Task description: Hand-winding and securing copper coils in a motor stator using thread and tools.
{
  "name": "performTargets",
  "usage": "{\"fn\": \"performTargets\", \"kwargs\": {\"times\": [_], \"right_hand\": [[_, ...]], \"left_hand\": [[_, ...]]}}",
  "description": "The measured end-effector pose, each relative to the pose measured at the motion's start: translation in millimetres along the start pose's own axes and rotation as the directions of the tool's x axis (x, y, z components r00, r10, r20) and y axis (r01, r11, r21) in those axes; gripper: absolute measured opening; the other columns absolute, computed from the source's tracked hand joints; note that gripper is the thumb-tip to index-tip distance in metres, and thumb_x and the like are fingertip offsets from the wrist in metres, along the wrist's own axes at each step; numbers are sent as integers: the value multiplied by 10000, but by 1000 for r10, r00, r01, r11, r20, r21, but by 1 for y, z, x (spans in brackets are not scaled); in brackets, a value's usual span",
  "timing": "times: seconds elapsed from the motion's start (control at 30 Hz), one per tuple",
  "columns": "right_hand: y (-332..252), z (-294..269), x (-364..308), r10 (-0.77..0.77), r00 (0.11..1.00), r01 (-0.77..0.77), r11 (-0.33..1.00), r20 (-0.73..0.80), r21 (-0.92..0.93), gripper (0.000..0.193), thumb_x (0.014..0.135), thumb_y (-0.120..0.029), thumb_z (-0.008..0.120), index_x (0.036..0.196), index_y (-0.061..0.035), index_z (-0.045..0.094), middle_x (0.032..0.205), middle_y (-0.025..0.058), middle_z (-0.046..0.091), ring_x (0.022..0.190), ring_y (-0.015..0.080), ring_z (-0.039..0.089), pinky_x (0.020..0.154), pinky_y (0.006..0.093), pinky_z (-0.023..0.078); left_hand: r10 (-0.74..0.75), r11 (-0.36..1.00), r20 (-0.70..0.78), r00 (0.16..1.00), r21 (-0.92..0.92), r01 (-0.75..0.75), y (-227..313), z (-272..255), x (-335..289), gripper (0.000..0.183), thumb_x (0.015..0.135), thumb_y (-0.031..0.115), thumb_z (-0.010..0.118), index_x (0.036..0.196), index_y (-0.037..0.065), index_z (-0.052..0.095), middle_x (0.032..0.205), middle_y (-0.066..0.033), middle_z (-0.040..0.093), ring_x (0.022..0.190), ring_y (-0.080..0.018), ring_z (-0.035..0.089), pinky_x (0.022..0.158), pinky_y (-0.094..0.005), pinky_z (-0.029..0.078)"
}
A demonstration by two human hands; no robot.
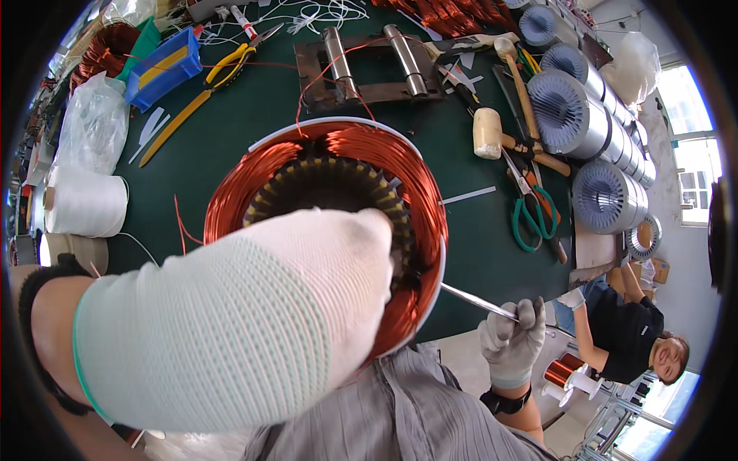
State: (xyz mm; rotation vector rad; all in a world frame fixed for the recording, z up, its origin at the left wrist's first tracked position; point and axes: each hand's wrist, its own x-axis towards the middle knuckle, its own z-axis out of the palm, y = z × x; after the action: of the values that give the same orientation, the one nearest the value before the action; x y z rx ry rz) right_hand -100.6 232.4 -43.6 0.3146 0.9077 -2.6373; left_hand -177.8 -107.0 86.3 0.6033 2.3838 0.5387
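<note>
A motor stator (419,165) wound with copper wire, its slotted bore dark with yellowish insulation tips, lies on the green table close to me. My left hand (330,269), in a white knitted glove, reaches across the stator's near left side. Its fingers bend down toward the bore and are mostly hidden, so what they grip is not visible. My right hand (513,342), gloved in grey-white, is closed on a thin metal rod (473,300). The rod slants up and left, its far end by the stator's right rim.
Bare stator cores (569,111) line the right edge. Nearby are a mallet (487,133) and green-handled scissors (529,219). A metal stand with two rollers (336,58) sits behind; pliers (231,65), a blue bin (163,71) and a white spool (86,201) are left. Another person (626,330) is at right.
</note>
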Motion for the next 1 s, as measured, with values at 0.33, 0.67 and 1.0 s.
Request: {"fn": "performTargets", "kwargs": {"times": [0.33, 0.67, 1.0], "right_hand": [[-1, 1, 2, -4, 999, 5, 999, 32, -47, 379, 1105, -379, 412, 947, -107, 623, 705, 144, 603, 538, 201, 499, 491, 340, 399], [-3, -7, 3, -2, 991, 15, 996, 131, -93, 269, 1046, -332, 513, 1102, -96, 629, 758, 136, 603, 602, 200, 512, 540, 339, 417], [-8, 16, 11, -109, 935, 238, 899, 338, -367, 469, 1075, -385, 497, 756, -52, 581, 790, 193, 631, 652, 271, 593, 591, 396, 517]], "left_hand": [[-248, 922, 185, 951, -256, 290, 15, -14, 7, 256, 1040, 93, 503, 1239, -68, 511, 888, -244, 689, 899, -367, 724, 785, -416, 589], [-274, 881, 166, 947, -352, 317, 17, -10, 4, 267, 1022, 77, 501, 1231, -87, 531, 968, -242, 688, 897, -353, 724, 836, -396, 584], [8, 1000, -98, 995, -6, -8, 3, 21, -2, 323, 919, -20, 551, 1218, -141, 525, 935, -213, 670, 803, -294, 727, 775, -330, 599]]}}
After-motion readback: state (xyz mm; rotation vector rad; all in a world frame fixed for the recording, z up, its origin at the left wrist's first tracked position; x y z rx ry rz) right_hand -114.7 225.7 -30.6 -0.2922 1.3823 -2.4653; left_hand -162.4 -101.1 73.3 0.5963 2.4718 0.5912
